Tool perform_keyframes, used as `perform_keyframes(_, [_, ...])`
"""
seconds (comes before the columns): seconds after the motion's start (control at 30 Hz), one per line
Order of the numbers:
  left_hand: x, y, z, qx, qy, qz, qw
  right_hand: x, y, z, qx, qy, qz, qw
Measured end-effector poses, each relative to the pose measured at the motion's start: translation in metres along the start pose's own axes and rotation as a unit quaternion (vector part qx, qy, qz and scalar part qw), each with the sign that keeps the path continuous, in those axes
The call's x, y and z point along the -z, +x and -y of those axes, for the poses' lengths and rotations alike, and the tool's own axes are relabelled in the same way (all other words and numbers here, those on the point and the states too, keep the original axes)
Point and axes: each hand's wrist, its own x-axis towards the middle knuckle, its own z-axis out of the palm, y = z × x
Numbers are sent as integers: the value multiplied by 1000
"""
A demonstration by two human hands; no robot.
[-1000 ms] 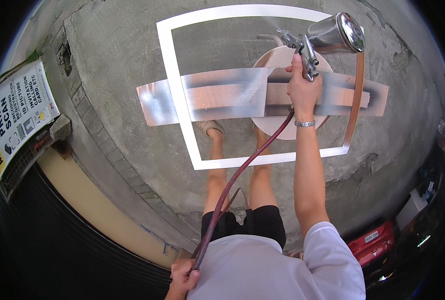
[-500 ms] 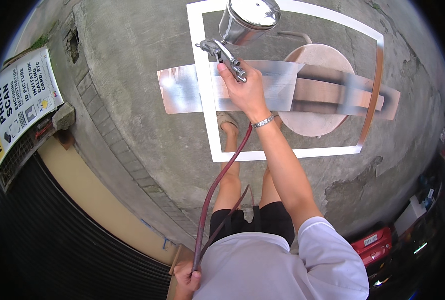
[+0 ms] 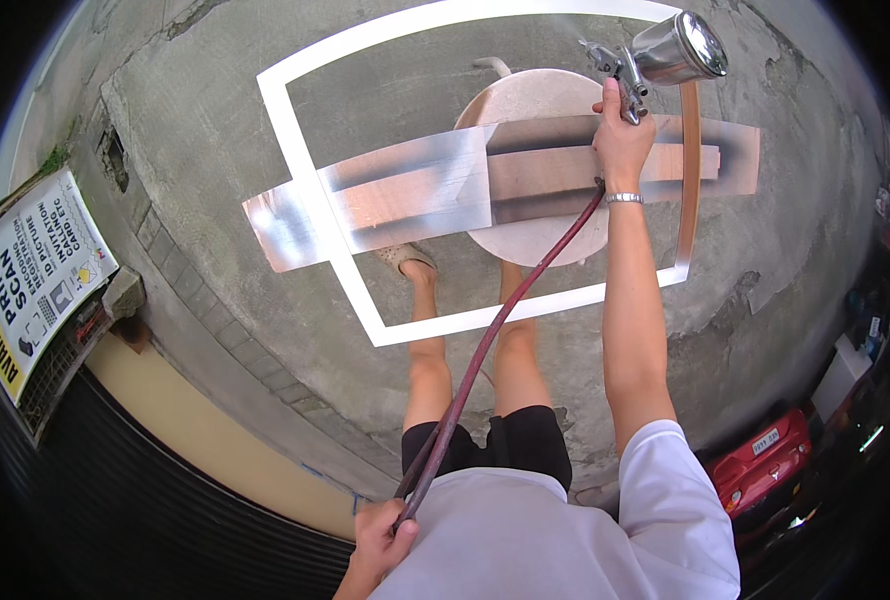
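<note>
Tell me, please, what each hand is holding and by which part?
The right hand grips the metal spray gun by its handle; the left hand holds the red hose near its lower end.

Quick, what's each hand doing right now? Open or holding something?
Left hand: closed around the dark red hose, low by the waist.
Right hand: closed on the handle of the metal spray gun, held over the boards on the round stool.
</note>
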Motion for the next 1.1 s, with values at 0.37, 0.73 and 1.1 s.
perform_keyframes(0.37, [-89,80,-29,-5,29,20,999,145,127,-18,-4,-67,-130,989])
perform_keyframes(0.73, [-109,49,22,8,17,-44,999,164,36,67,19,11,159,987])
perform_keyframes(1.1, [-127,-57,110,70,-19,-253,965,44,-40,138,181,-57,240,952])
